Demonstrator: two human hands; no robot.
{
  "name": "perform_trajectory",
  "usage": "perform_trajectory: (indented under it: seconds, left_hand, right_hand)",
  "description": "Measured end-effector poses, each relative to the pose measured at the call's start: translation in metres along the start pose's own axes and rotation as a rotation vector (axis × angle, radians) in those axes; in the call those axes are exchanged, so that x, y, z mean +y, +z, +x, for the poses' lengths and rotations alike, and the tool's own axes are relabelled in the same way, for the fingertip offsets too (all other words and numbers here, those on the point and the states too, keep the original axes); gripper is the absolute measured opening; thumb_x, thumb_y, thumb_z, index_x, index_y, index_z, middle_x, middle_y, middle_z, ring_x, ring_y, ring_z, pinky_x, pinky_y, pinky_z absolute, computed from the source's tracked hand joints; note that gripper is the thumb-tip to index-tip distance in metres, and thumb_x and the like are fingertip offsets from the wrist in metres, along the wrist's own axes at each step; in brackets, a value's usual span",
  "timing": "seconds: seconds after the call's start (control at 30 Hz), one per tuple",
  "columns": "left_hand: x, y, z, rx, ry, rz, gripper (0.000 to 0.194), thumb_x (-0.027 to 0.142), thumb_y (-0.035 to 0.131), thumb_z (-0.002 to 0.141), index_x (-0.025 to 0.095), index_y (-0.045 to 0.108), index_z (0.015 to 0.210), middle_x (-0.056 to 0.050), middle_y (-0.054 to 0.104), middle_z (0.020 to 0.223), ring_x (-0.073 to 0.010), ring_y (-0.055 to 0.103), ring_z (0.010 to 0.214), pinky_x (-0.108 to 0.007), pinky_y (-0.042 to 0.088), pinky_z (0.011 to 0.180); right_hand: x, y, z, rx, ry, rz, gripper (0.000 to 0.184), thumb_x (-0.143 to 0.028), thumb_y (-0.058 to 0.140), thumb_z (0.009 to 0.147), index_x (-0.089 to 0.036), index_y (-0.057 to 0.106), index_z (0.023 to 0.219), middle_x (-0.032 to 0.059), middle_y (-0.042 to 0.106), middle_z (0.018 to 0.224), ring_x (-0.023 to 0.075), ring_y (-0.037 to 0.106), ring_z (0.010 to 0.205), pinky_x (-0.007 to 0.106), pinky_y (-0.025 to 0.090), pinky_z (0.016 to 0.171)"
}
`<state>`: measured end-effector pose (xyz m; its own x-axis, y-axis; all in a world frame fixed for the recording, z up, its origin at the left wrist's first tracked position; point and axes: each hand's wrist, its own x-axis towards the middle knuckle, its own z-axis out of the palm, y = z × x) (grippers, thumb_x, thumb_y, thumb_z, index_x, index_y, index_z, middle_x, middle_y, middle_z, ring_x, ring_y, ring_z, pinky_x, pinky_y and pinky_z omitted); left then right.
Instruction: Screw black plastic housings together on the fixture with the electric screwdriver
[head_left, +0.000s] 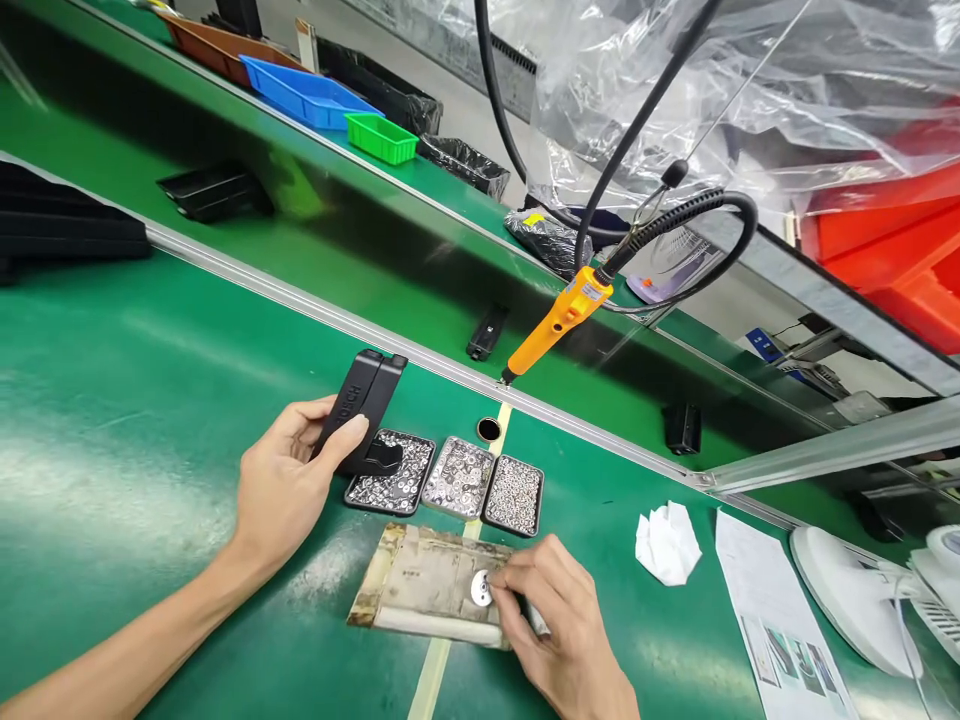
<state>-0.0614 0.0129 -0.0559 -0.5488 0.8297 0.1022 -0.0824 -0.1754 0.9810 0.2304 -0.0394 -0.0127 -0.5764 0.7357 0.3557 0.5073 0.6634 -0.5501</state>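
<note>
My left hand (289,485) is closed round a black plastic housing (373,392) with raised lettering on its side, tilted above the left parts tray. Between thumb and fingertips, my right hand (559,610) pinches a small round metal disc (481,588) with holes in it. The disc is over a worn, stained board (431,575) on the bench. Behind the board are three small trays of metal parts: the left tray (409,480), partly covered by the housing, the middle tray (459,475) and the right tray (515,495).
An orange electric screwdriver (559,325) hangs from a cable behind the trays. A small dark round piece (489,430) lies near them. Crumpled white tissue (667,543), a printed sheet (780,610) and a white fan (855,600) stand rightward. A metal rail (300,305) crosses the bench's back.
</note>
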Motion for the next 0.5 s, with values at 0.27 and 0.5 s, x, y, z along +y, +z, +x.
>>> perform_trajectory:
  seconds: [0.27,0.5]
  left_hand:
    - [-0.0016,-0.002,0.0024,-0.005,0.006,-0.02,0.034,0.034,0.084,0.083,0.018,0.069,0.109,-0.002,0.073,0.109,-0.0144,0.065,0.095,-0.023,0.051,0.087]
    - [0.0036,-0.0025,0.0034,-0.002,-0.004,-0.057,0.034,0.033,0.084,0.083,0.017,0.069,0.109,-0.003,0.072,0.112,-0.0171,0.064,0.1,-0.027,0.05,0.091]
  right_hand:
    - [-0.0014,-0.0058,-0.0005,-0.046,-0.02,0.028,0.027,-0.004,0.064,0.097,-0.02,0.066,0.118,0.0067,0.07,0.105,0.0209,0.061,0.088,0.036,0.05,0.073]
    - [-0.0036,-0.0041,0.0038,-0.034,0.047,0.083,0.022,-0.006,0.064,0.098,-0.021,0.069,0.112,0.0051,0.07,0.1,0.0203,0.063,0.088,0.036,0.05,0.074]
